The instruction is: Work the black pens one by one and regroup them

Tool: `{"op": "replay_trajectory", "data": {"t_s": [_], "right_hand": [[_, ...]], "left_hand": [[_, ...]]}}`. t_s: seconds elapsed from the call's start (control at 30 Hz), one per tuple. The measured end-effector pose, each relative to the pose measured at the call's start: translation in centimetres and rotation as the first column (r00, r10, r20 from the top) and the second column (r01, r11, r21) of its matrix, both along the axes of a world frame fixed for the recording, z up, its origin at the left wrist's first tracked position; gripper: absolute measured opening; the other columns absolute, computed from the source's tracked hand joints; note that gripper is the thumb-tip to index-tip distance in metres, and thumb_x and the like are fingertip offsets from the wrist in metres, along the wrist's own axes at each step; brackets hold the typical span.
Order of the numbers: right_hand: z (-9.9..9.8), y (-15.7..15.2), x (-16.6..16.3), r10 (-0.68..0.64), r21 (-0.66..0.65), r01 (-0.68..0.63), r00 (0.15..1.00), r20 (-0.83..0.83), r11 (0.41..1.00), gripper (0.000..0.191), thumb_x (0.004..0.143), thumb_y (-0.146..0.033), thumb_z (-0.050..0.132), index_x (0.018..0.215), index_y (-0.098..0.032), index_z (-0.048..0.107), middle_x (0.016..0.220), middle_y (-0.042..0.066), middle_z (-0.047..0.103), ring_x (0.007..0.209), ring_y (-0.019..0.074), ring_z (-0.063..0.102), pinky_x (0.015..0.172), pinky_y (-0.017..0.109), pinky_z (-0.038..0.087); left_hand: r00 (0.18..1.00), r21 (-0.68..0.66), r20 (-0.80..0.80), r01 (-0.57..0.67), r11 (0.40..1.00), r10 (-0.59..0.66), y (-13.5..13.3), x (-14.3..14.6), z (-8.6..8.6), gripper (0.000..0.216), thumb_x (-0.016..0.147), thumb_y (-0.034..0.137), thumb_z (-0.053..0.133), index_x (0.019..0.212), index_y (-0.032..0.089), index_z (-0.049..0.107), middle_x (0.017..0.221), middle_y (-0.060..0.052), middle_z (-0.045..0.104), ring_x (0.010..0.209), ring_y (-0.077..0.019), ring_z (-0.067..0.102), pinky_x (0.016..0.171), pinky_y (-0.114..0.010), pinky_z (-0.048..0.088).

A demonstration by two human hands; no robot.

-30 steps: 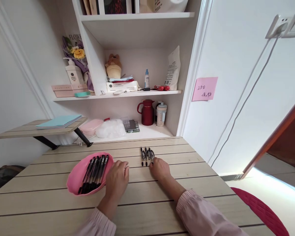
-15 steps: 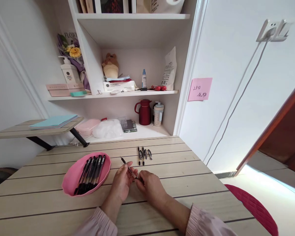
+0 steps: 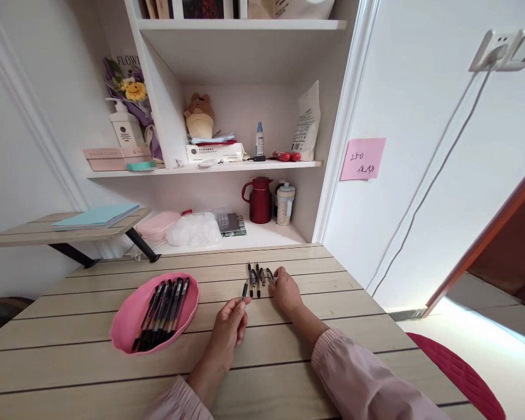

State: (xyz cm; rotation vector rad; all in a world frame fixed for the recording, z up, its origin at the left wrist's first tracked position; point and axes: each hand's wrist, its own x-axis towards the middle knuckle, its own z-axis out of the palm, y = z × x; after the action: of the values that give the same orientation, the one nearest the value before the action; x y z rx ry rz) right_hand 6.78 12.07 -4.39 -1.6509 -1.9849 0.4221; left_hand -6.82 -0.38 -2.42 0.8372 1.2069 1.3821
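My left hand (image 3: 231, 321) pinches a slim black pen (image 3: 245, 289), whose dark front end points up and away from me; the rest is hidden by the fingers. Just beyond it, two uncapped black pens (image 3: 258, 281) lie on the table, with short, dark, clear-looking pen caps (image 3: 263, 275) beside them. My right hand (image 3: 287, 290) is at the right end of this row, fingers closed together by the last cap (image 3: 270, 276). What its fingertips hold, if anything, is hidden. On the left, a pink scalloped tray (image 3: 119, 309) holds several black pens (image 3: 164, 312).
The slatted wooden table (image 3: 262, 373) meets a white shelf at the back. There stand a red jug (image 3: 260, 201), a speckled cup (image 3: 284, 204) and a white plastic bag (image 3: 195, 229). A small raised stand (image 3: 9, 233) with blue papers (image 3: 97, 216) is at left.
My right hand has left the pen in my left hand and moved right and away to the row's end. My left hand has shifted slightly right, tilting its pen more upright.
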Motion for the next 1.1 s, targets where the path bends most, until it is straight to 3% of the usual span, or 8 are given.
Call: {"op": "replay_trajectory", "data": {"t_s": [0.13,0.27,0.33,0.4,0.47,0.53,0.7,1.1], "right_hand": [[-0.2,-0.6,0.6,0.012,-0.018,-0.013,0.998,-0.056,1.0,0.025,0.069,-0.004,0.046,0.091,-0.014,0.049,0.079,0.008,0.06,0.074,0.017,0.054,0.063,0.024,0.031],[0.3,-2.1,1.8,0.039,-0.109,-0.087,0.922,-0.385,0.99,0.014,0.07,-0.013,0.049,0.08,-0.016,0.057,0.067,0.004,0.059,0.066,0.0161,0.054,0.059,0.025,0.035],[0.8,-3.1,2.2,0.033,-0.204,-0.214,0.762,-0.647,0.955,0.011,0.071,-0.024,0.053,0.076,-0.017,0.06,0.058,0.001,0.056,0.056,0.0138,0.051,0.052,0.024,0.035],[1.5,-4.1,2.3,-0.026,-0.25,-0.358,0.528,-0.849,0.9,0.019,0.066,-0.034,0.061,0.076,-0.017,0.06,0.057,-0.001,0.055,0.051,0.0108,0.049,0.047,0.022,0.033],[2.1,-4.8,2.4,-0.093,-0.24,-0.444,0.327,-0.94,0.864,0.028,0.058,-0.036,0.069,0.076,-0.017,0.06,0.062,0.0,0.058,0.05,0.0082,0.047,0.045,0.02,0.033],[2.6,-5.2,2.4,-0.133,-0.23,-0.474,0.229,-0.964,0.85,0.032,0.053,-0.036,0.073,0.074,-0.017,0.06,0.066,0.0,0.059,0.05,0.0065,0.046,0.044,0.019,0.031],[2.9,-5.4,2.4,-0.131,-0.223,-0.478,0.219,-0.967,0.85,0.031,0.052,-0.036,0.074,0.072,-0.016,0.06,0.064,-0.002,0.057,0.047,0.0047,0.043,0.041,0.018,0.028],[2.7,-5.8,2.1,-0.08,-0.249,-0.485,0.342,-0.936,0.839,0.028,0.055,-0.036,0.073,0.066,-0.015,0.058,0.051,-0.005,0.049,0.043,0.0038,0.041,0.039,0.017,0.024]], "left_hand": [[0.997,0.018,-0.071,0.025,1.0,-0.024,-0.1,0.1,-0.1,0.042,0.067,0.045,0.058,0.097,0.015,0.056,0.052,0.008,0.045,0.033,-0.0035,0.036,0.031,-0.016,0.02],[0.981,0.002,-0.185,0.064,0.998,-0.062,-0.3,0.5,-0.1,0.038,0.068,0.041,0.056,0.095,0.014,0.058,0.051,0.007,0.046,0.032,-0.003,0.031,0.032,-0.017,0.017],[0.965,0.0,-0.246,0.091,0.996,-0.089,-0.4,0.8,-0.1,0.036,0.069,0.04,0.055,0.093,0.013,0.059,0.049,0.007,0.046,0.031,-0.0032,0.029,0.033,-0.017,0.018],[0.949,0.005,-0.295,0.121,0.993,-0.115,-0.5,1.1,-0.1,0.034,0.069,0.038,0.054,0.092,0.014,0.061,0.047,0.007,0.047,0.031,-0.0039,0.029,0.034,-0.018,0.018],[0.936,0.004,-0.328,0.137,0.991,-0.128,-0.5,1.2,-0.1,0.033,0.07,0.037,0.053,0.092,0.015,0.062,0.046,0.007,0.047,0.031,-0.0046,0.028,0.034,-0.018,0.018],[0.93,0.002,-0.345,0.136,0.991,-0.127,-0.4,1.3,-0.3,0.032,0.07,0.036,0.052,0.092,0.016,0.062,0.045,0.007,0.047,0.032,-0.005,0.027,0.035,-0.019,0.018],[0.924,0.021,-0.361,0.146,0.989,-0.129,-0.2,1.2,-0.8,0.031,0.071,0.035,0.053,0.092,0.016,0.063,0.045,0.007,0.046,0.033,-0.0051,0.027,0.037,-0.018,0.018],[0.907,0.038,-0.394,0.176,0.984,-0.147,0.1,1.1,-1.3,0.029,0.072,0.036,0.052,0.09,0.015,0.061,0.047,0.007,0.046,0.035,-0.0046,0.025,0.037,-0.018,0.019]]}}
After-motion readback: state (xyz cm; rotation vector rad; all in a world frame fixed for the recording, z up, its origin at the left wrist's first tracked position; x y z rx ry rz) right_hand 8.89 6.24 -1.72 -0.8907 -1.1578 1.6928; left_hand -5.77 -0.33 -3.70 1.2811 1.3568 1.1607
